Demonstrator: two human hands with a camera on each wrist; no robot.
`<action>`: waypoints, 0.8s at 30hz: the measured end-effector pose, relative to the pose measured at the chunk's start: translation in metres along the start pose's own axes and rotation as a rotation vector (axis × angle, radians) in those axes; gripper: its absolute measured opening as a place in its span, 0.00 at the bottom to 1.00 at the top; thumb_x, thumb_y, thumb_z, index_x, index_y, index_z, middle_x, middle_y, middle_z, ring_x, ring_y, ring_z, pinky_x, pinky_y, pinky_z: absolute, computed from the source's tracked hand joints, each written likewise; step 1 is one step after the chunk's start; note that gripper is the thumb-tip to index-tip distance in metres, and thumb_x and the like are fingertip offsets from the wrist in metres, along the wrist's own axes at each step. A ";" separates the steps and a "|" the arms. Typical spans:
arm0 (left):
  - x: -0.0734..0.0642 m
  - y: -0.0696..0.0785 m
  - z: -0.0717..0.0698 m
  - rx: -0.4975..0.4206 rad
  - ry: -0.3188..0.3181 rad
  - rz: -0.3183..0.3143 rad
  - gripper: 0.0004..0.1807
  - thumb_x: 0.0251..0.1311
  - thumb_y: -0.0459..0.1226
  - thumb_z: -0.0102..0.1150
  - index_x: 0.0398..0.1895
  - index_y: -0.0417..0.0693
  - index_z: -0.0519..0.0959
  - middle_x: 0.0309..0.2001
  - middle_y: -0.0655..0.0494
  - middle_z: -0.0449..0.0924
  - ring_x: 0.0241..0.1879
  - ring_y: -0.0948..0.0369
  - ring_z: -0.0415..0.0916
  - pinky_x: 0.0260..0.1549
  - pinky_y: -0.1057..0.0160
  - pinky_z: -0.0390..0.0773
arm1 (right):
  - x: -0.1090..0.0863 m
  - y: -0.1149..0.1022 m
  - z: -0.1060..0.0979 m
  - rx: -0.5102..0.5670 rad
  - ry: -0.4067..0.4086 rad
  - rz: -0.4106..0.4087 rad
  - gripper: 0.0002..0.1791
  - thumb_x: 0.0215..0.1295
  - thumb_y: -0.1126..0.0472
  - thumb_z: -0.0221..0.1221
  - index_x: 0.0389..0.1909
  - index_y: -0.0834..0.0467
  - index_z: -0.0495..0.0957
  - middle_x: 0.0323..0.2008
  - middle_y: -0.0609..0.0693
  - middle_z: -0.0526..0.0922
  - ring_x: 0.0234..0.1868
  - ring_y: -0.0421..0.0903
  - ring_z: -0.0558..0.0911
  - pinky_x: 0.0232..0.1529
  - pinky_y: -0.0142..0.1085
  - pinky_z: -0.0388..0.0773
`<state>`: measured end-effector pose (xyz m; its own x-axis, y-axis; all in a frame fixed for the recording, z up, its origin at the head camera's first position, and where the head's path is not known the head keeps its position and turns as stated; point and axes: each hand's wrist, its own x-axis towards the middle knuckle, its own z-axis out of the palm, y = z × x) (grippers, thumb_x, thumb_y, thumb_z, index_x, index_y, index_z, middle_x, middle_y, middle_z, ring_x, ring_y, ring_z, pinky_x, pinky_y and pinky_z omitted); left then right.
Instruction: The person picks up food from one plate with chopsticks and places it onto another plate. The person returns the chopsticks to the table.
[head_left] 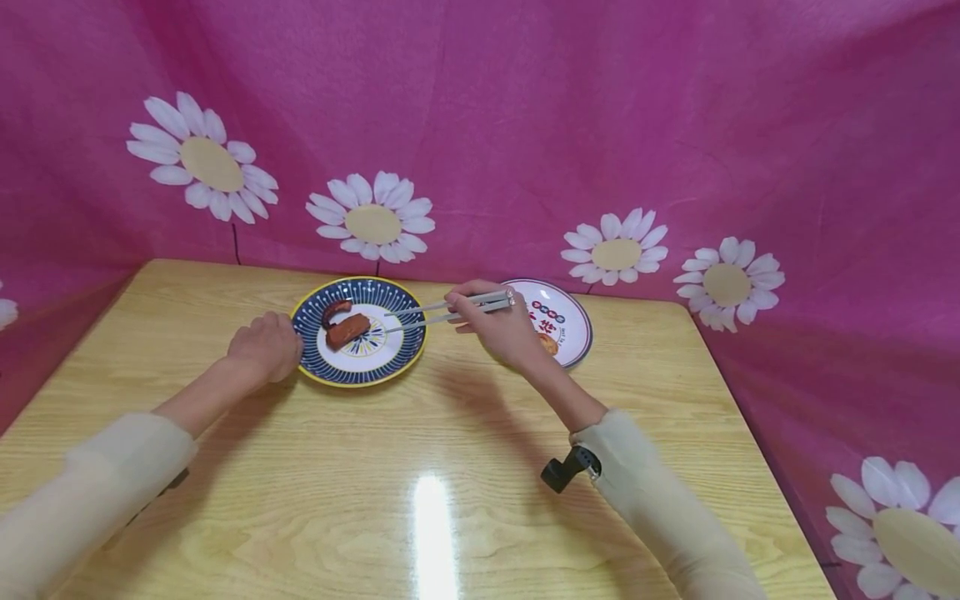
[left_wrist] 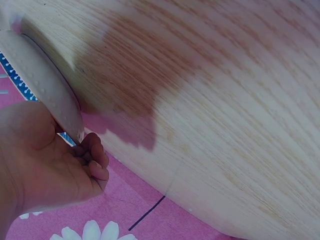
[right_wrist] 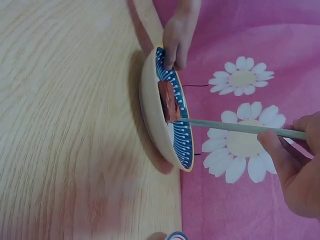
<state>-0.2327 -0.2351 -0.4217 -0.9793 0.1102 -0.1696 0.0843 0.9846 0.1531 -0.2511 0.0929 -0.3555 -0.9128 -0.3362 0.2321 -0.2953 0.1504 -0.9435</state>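
A deep blue-and-white plate (head_left: 363, 375) with a yellow rim holds a reddish-brown block of food (head_left: 348, 332) and a dark curled piece of food (head_left: 335, 311). My left hand (head_left: 266, 346) grips this plate's left rim, its curled fingers (left_wrist: 95, 155) at the edge in the left wrist view. In my right hand (head_left: 495, 325) is a pair of pale grey chopsticks (head_left: 431, 313). Their tips are over the plate's middle, just right of the block. From the right wrist view, a chopstick (right_wrist: 235, 126) points at the block; whether it touches cannot be told.
Beyond the right hand, partly covered by it, a white plate (head_left: 573, 321) with a dark rim and red print carries a small orange-brown piece of food (head_left: 549, 342). Both plates stand near the far edge of the wooden table (head_left: 337, 467), before a pink flowered cloth (head_left: 480, 125).
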 end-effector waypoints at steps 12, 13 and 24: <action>-0.002 0.002 -0.002 -0.009 0.036 0.011 0.19 0.69 0.35 0.38 0.39 0.18 0.64 0.35 0.29 0.66 0.42 0.34 0.72 0.41 0.38 0.75 | 0.005 0.006 0.021 -0.045 -0.095 -0.136 0.07 0.69 0.68 0.60 0.40 0.68 0.84 0.36 0.57 0.86 0.34 0.46 0.87 0.33 0.47 0.85; -0.002 0.002 -0.002 -0.011 0.041 0.012 0.19 0.69 0.35 0.38 0.38 0.18 0.65 0.35 0.29 0.66 0.42 0.34 0.72 0.41 0.38 0.75 | 0.005 0.006 0.022 -0.044 -0.095 -0.144 0.07 0.69 0.69 0.60 0.40 0.69 0.84 0.36 0.57 0.86 0.34 0.46 0.86 0.33 0.49 0.84; -0.003 0.003 -0.004 -0.011 0.027 0.009 0.20 0.70 0.35 0.38 0.41 0.17 0.65 0.37 0.29 0.67 0.43 0.34 0.71 0.42 0.37 0.75 | 0.006 0.013 0.036 -0.077 -0.109 -0.188 0.07 0.69 0.67 0.61 0.40 0.66 0.85 0.33 0.53 0.86 0.31 0.39 0.83 0.31 0.44 0.85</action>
<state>-0.2302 -0.2327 -0.4170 -0.9832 0.1154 -0.1417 0.0915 0.9820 0.1651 -0.2502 0.0599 -0.3752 -0.8049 -0.4628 0.3714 -0.4821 0.1451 -0.8640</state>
